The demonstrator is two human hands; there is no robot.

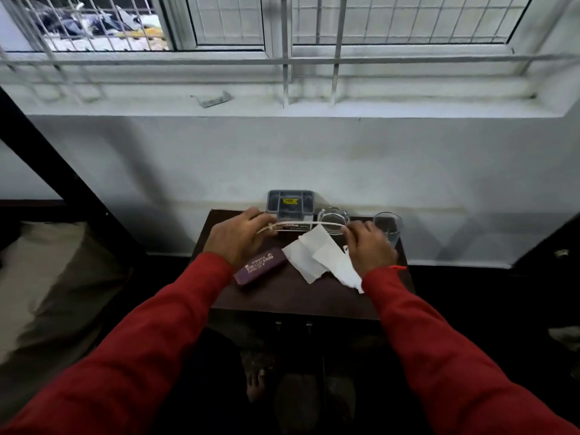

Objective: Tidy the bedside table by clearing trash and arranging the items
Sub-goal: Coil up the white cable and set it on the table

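Across the middle of the frame, we hold a thin white cord (310, 222) taut between both hands above the dark desk (282, 299). Our left hand (238, 237) pinches its knotted end at centre-left; our right hand (368, 246) pinches the other end at centre-right. Its long axis runs left to right, level with a small printed card (295, 227) just behind. Crumpled tissues (317, 255) lie below the cord, nearer our right hand, and seem the likeliest trash to lift next.
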